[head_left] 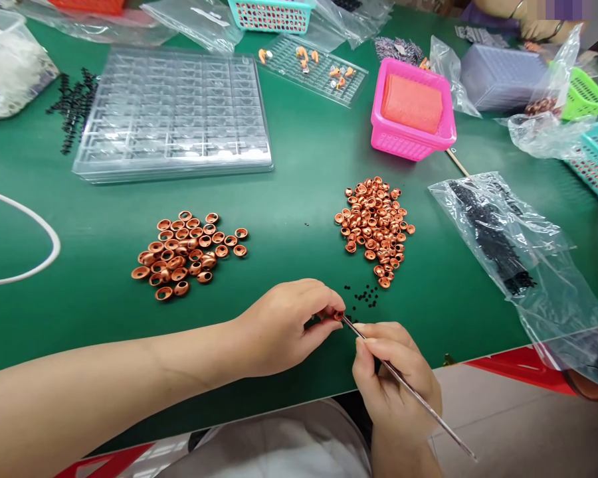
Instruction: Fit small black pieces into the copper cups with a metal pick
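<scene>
My left hand (299, 325) pinches a small copper-coloured cup (337, 315) between thumb and fingertips near the table's front edge. In my right hand (398, 372) is a thin metal rod (418, 397), held like a pen, its tip meeting the cup. Whether the tip is inside the cup, I cannot tell. Just beyond my fingers lie several tiny black dots (366, 295), loose on the green table (289, 199). A dense pile of copper cups (373, 216) sits past them, and a looser group of copper cups (189, 252) spreads to the left.
Stacked clear plastic trays (174, 113) stand at the back left, beside black sprue-like parts (72, 109). A pink basket (413, 139) holds a red-orange block. A clear bag with black strips (493, 232) lies right. A white cable (50, 232) curves at left. Another person's arm (538, 26) shows far right.
</scene>
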Motion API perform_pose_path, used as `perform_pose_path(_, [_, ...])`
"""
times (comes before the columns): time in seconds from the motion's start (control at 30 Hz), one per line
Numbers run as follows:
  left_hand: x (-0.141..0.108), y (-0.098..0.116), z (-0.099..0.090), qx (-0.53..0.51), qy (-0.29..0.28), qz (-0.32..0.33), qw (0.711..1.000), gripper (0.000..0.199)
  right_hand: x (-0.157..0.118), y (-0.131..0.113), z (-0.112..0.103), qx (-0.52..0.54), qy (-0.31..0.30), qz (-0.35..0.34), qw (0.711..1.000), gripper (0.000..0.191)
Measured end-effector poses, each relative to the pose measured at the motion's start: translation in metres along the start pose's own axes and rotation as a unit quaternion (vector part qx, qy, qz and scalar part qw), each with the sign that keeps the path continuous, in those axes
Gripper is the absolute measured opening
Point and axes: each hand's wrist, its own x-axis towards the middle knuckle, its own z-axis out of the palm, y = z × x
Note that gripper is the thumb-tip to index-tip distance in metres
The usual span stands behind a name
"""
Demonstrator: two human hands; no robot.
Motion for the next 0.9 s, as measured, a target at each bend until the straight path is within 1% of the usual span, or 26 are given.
perform_pose_path(0.2, [0.0001, -0.0006, -0.0002, 0.009, -0.004, -0.003, 1.0, 0.006, 0.0015, 0.0002, -0.0026, -0.023, -0.031, -0.035, 0.999, 0.033])
perform_pose_path(0.3, [0.0003, -0.0008, -0.0005, 0.007, -0.006, -0.003, 1.0, 0.008, 0.0019, -0.0007, -0.0032, -0.04, -0.041, -0.037, 0.998, 0.032])
perform_pose_path(0.43, [0.0008, -0.0002, -0.001, -0.002, -0.003, -0.01, 1.0, 0.009, 0.0023, -0.0018, -0.0027, -0.049, -0.032, -0.035, 0.998, 0.03])
perform_pose_path(0.73, [0.003, 0.0008, -0.0035, -0.038, -0.013, -0.051, 0.998, 0.007, 0.0019, 0.0005, -0.0032, -0.028, -0.028, -0.047, 0.998, 0.035])
perform_pose_path(0.9, [0.0045, 0.0009, -0.0046, -0.052, -0.011, -0.053, 0.997, 0.008, 0.0019, -0.0005, -0.0036, -0.031, -0.029, -0.029, 0.999, 0.035])
